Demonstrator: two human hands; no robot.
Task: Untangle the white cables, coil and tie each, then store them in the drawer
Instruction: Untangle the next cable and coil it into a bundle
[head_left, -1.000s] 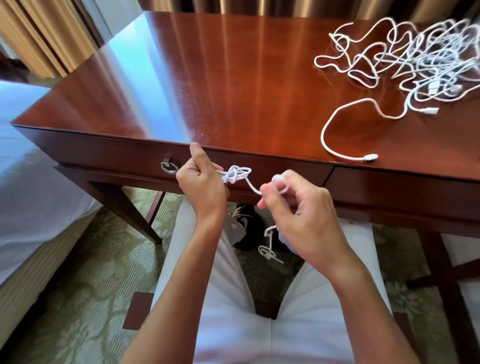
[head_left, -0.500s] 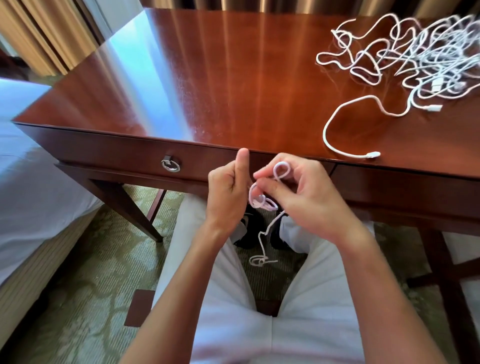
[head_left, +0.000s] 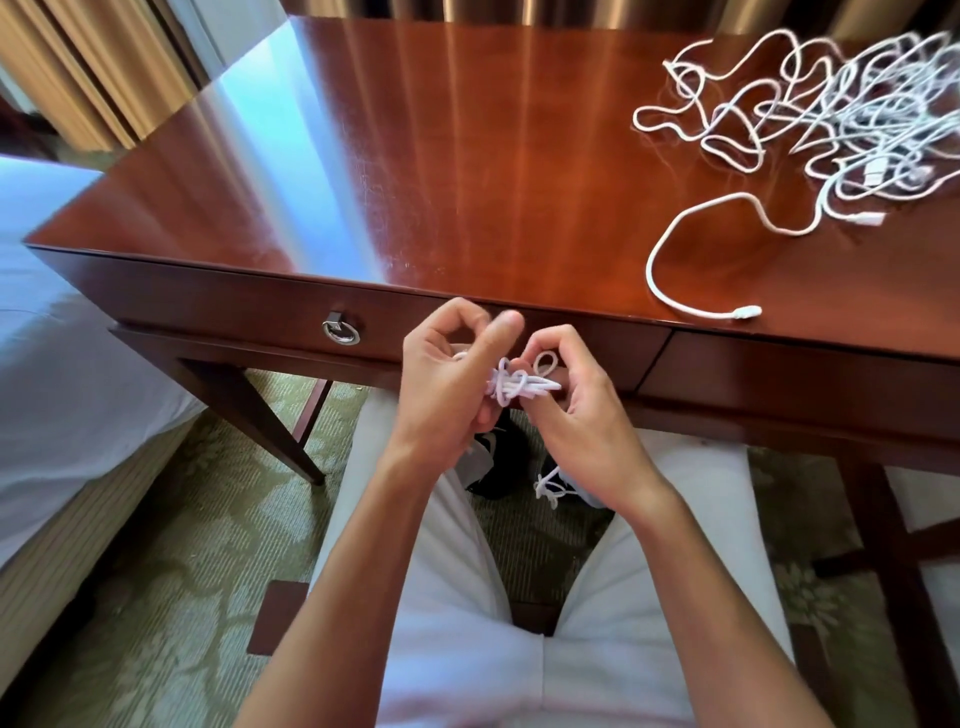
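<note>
Both hands work in front of the desk edge, above the lap. The left hand (head_left: 447, 384) has its fingers curled round a small coiled white cable (head_left: 511, 385); the thumb points up and the index finger bends over the top. The right hand (head_left: 576, 410) pinches the other end of the same bundle w/ thumb and fingers, and a small loop (head_left: 546, 361) of the cable stands up between the fingers. So both grips are narrow and closed on the cable. The bundle is short, several strands side by side, w/ a turn wound across its middle. A loose end (head_left: 546, 486) of white cord hangs under the right hand, near the shoes; I cannot tell if it belongs to the same cable.

The desk (head_left: 415, 182) is dark red wood w/ a glossy top. On its far right lies the tangled pile of white cables (head_left: 831, 114), not sorted, well apart from the hands. One strand (head_left: 670, 244) runs out of the pile in a wide curve toward the front edge and ends w/ a connector (head_left: 747, 312) flat on the top. Another plug (head_left: 866, 219) lies at the near side of the pile.

The drawer (head_left: 249, 306) is in the front of the desk, left of the hands, closed, w/ a metal ring pull (head_left: 341, 331). A second drawer front (head_left: 810, 374) is to the right.

The person sits w/ white trousers (head_left: 467, 649). Left of the desk is a bed (head_left: 62, 364) w/ white sheet; the carpet (head_left: 208, 545) is green w/ pattern; curtains (head_left: 88, 62) are at the back left.
</note>
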